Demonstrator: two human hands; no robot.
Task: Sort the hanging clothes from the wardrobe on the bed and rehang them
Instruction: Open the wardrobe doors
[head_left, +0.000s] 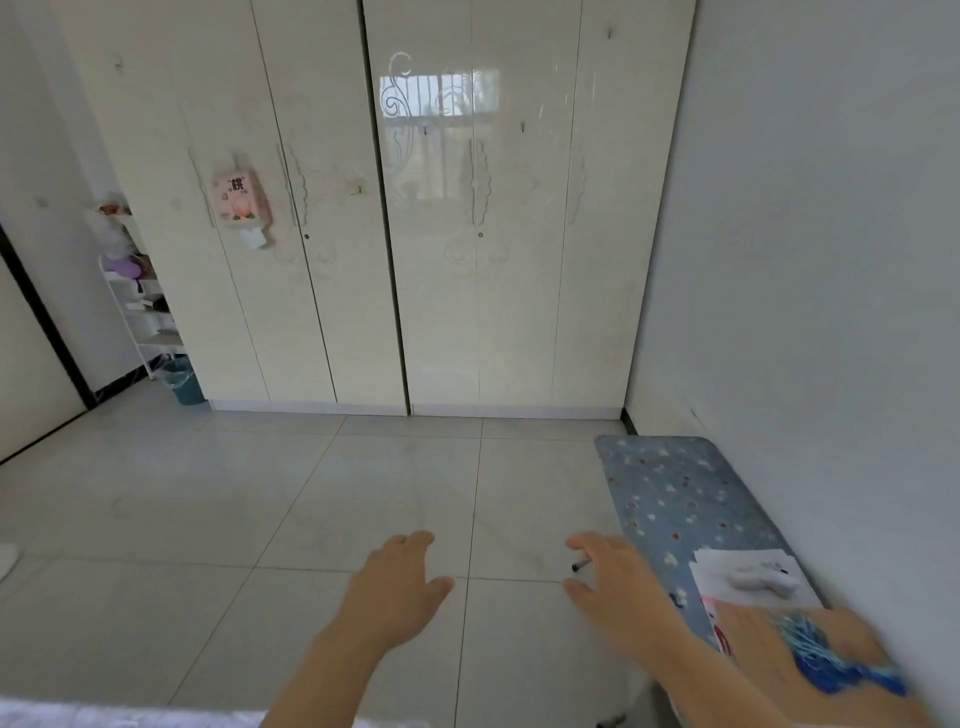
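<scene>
A tall cream wardrobe (395, 218) fills the far wall, with all its glossy doors closed and long handles (475, 182) at mid height. No clothes are visible. My left hand (400, 587) and my right hand (613, 587) are stretched out in front of me over the tiled floor, fingers relaxed and spread, holding nothing. A strip of pale bedding (104, 717) shows at the bottom left edge.
A blue patterned bench or mat (670, 493) lies along the right wall, with papers (748, 577) and a blue tasselled item (831, 660) on it. A small dark pen (581, 565) lies on the floor. A white rack (140, 312) and teal bin (184, 382) stand left of the wardrobe.
</scene>
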